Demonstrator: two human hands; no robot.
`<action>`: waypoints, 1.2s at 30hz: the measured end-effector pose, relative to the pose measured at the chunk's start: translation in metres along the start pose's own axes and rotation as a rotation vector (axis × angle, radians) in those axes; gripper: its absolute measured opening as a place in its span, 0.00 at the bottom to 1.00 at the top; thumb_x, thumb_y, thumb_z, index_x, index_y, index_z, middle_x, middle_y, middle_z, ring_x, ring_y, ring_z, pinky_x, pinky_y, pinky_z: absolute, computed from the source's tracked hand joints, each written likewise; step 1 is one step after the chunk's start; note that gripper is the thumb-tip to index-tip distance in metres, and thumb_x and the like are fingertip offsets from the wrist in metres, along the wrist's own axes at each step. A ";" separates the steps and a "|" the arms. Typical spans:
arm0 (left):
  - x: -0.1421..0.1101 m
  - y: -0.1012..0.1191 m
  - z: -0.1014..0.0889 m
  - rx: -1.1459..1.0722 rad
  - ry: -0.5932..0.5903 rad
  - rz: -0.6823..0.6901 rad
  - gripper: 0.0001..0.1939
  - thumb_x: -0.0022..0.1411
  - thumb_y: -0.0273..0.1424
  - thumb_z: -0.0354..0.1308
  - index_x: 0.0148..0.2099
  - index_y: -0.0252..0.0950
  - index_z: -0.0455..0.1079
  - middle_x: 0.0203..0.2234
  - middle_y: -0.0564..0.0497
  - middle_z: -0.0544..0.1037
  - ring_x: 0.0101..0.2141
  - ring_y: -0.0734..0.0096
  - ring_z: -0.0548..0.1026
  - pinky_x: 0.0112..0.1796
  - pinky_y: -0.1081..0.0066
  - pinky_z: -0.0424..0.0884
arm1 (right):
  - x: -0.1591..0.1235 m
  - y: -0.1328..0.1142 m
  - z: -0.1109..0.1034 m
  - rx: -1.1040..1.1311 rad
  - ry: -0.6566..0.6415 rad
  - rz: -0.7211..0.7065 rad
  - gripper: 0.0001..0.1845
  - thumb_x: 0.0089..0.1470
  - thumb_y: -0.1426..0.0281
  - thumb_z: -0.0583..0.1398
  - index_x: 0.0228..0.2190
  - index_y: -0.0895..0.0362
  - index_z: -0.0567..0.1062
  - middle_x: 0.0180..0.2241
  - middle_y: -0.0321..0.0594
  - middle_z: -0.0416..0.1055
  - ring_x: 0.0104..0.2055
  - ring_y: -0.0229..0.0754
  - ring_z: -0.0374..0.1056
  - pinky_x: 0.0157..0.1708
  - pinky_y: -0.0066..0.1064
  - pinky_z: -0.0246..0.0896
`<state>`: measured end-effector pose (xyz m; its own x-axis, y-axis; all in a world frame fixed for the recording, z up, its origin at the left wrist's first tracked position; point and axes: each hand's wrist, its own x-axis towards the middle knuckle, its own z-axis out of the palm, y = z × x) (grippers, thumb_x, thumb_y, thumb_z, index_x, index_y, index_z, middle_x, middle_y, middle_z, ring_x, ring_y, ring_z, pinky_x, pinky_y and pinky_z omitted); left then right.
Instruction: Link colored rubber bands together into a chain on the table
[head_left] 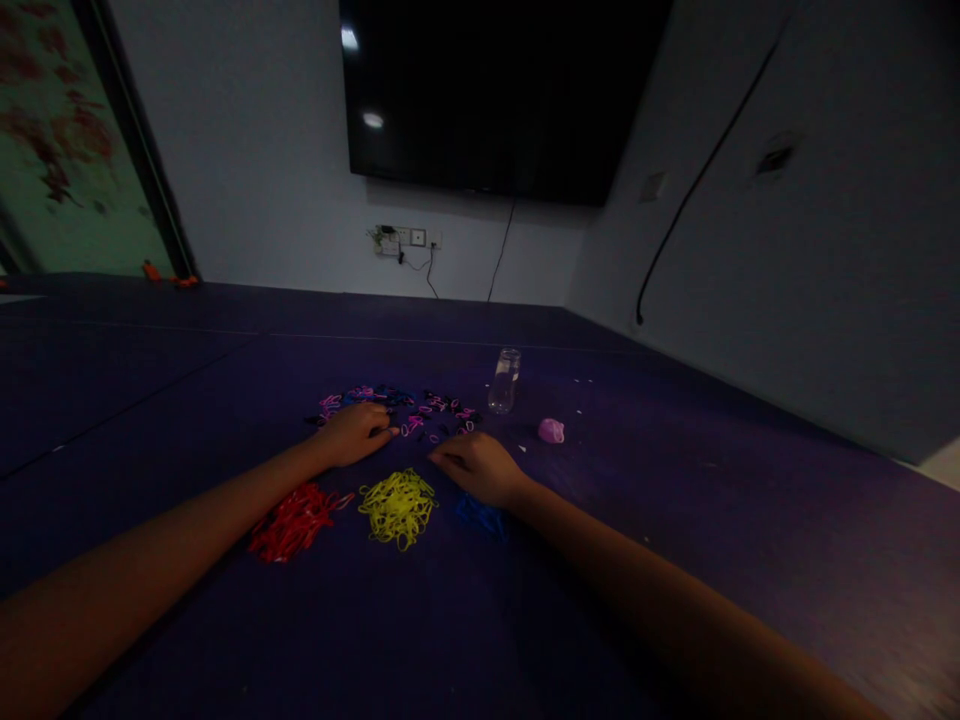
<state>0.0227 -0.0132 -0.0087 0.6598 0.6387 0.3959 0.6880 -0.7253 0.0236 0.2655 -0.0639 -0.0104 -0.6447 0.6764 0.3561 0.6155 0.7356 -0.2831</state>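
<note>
My left hand (355, 434) rests at the near edge of a loose spread of pink, black and blue rubber bands (417, 422). Its fingers are loosely bent and apart, with nothing visible between them. Fingers drawn together, my right hand (484, 468) hovers above or touches the mat just beside the spread; whatever is in its fingertips is too small to make out. A pile of red rubber bands (292, 522) lies below my left wrist. Between my forearms sits a yellow pile of bands (399, 508). Partly covered by my right hand is a blue pile of bands (481, 516).
A clear bottle (504, 382) stands upright beyond my right hand, with a pink lumpy object (551, 431) nearby. Small white scraps (523, 448) dot the dark purple surface (420, 640). A television (502, 90) hangs on the far wall above sockets and cables (418, 238).
</note>
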 end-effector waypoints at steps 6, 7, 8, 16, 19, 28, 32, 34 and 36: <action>0.001 -0.003 0.001 0.006 -0.009 0.008 0.18 0.65 0.33 0.48 0.23 0.35 0.62 0.21 0.52 0.67 0.26 0.72 0.66 0.28 0.72 0.58 | 0.001 0.001 0.001 -0.019 0.000 -0.021 0.16 0.62 0.67 0.51 0.29 0.58 0.75 0.28 0.39 0.74 0.30 0.35 0.66 0.30 0.27 0.50; 0.001 -0.004 0.001 0.009 -0.009 0.009 0.17 0.65 0.33 0.48 0.23 0.35 0.62 0.21 0.52 0.67 0.26 0.72 0.66 0.29 0.72 0.59 | 0.001 0.001 0.002 -0.017 0.003 -0.020 0.16 0.62 0.67 0.51 0.29 0.58 0.75 0.28 0.39 0.74 0.30 0.35 0.66 0.30 0.27 0.50; 0.000 -0.004 0.001 0.011 -0.007 0.011 0.17 0.65 0.33 0.48 0.23 0.35 0.62 0.21 0.52 0.67 0.26 0.72 0.66 0.29 0.72 0.59 | 0.001 0.001 0.002 -0.014 0.005 -0.020 0.15 0.62 0.67 0.52 0.28 0.58 0.75 0.28 0.39 0.74 0.29 0.35 0.66 0.30 0.27 0.50; 0.000 -0.003 0.002 -0.006 0.006 0.019 0.18 0.65 0.33 0.47 0.23 0.35 0.61 0.21 0.53 0.65 0.26 0.73 0.66 0.29 0.72 0.58 | 0.000 -0.001 -0.001 -0.019 0.010 -0.016 0.16 0.62 0.68 0.52 0.28 0.58 0.75 0.27 0.39 0.73 0.28 0.35 0.65 0.29 0.26 0.50; 0.000 -0.004 0.002 -0.005 0.004 0.016 0.18 0.65 0.34 0.46 0.23 0.35 0.61 0.21 0.53 0.66 0.26 0.72 0.66 0.29 0.72 0.58 | 0.000 -0.002 -0.001 -0.021 0.009 -0.010 0.16 0.62 0.67 0.51 0.30 0.58 0.76 0.29 0.39 0.75 0.29 0.34 0.66 0.30 0.26 0.50; -0.001 -0.001 0.000 -0.013 -0.007 0.014 0.19 0.65 0.34 0.46 0.23 0.35 0.62 0.21 0.52 0.67 0.26 0.72 0.66 0.29 0.71 0.60 | 0.001 0.001 0.002 -0.014 0.000 -0.004 0.15 0.62 0.67 0.51 0.34 0.57 0.77 0.33 0.41 0.76 0.34 0.37 0.69 0.32 0.27 0.54; 0.000 0.000 -0.001 -0.015 -0.002 0.013 0.19 0.65 0.34 0.46 0.22 0.35 0.62 0.21 0.52 0.66 0.26 0.72 0.66 0.29 0.72 0.59 | 0.001 0.001 0.001 -0.025 -0.006 -0.006 0.15 0.62 0.67 0.51 0.33 0.57 0.77 0.33 0.40 0.76 0.34 0.36 0.69 0.32 0.26 0.54; 0.000 0.000 -0.001 -0.017 -0.011 0.010 0.18 0.65 0.33 0.46 0.22 0.35 0.62 0.21 0.52 0.66 0.26 0.72 0.66 0.29 0.72 0.59 | 0.001 0.001 0.001 -0.037 -0.011 -0.008 0.16 0.62 0.67 0.51 0.31 0.58 0.77 0.32 0.40 0.76 0.33 0.36 0.68 0.32 0.26 0.53; 0.000 -0.001 -0.001 -0.016 -0.020 0.011 0.18 0.65 0.33 0.46 0.22 0.35 0.62 0.21 0.52 0.66 0.26 0.72 0.66 0.29 0.72 0.59 | 0.001 0.001 0.001 -0.044 -0.014 -0.013 0.16 0.62 0.68 0.51 0.31 0.58 0.77 0.31 0.40 0.76 0.32 0.36 0.68 0.31 0.26 0.53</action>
<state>0.0221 -0.0128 -0.0077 0.6732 0.6358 0.3775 0.6760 -0.7361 0.0341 0.2650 -0.0626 -0.0110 -0.6589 0.6675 0.3468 0.6263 0.7422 -0.2385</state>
